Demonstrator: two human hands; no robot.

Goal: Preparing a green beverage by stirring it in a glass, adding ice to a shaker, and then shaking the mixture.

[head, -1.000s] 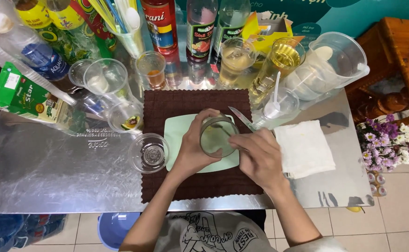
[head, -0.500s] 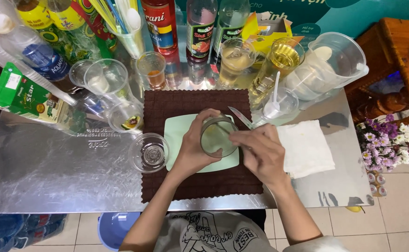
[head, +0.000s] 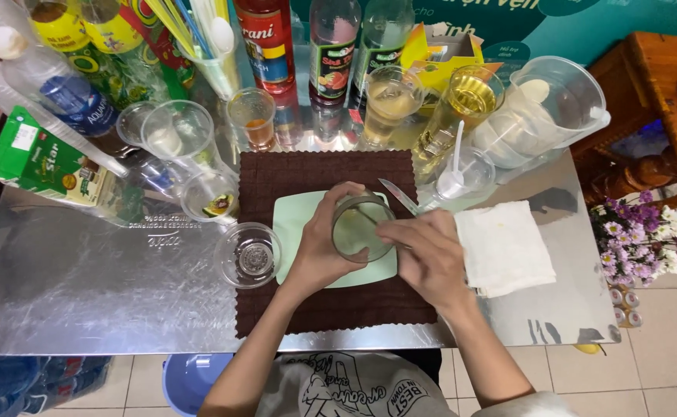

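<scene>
Empty clear plastic cup (head: 251,255) stands at the brown mat's (head: 330,305) left edge, within reach. Centre: left hand (head: 324,245) wraps the glass (head: 362,227), steadying it on the pale green cutting board (head: 292,224). Right hand (head: 429,255) clenched beside the rim w/ knife (head: 398,196), blade pointing away. Folded white cloth (head: 503,247) lies at right.

Bare metal table (head: 83,286) lies open at left; bottles (head: 330,46) (and cups (head: 176,135)) crowd the far edge.
</scene>
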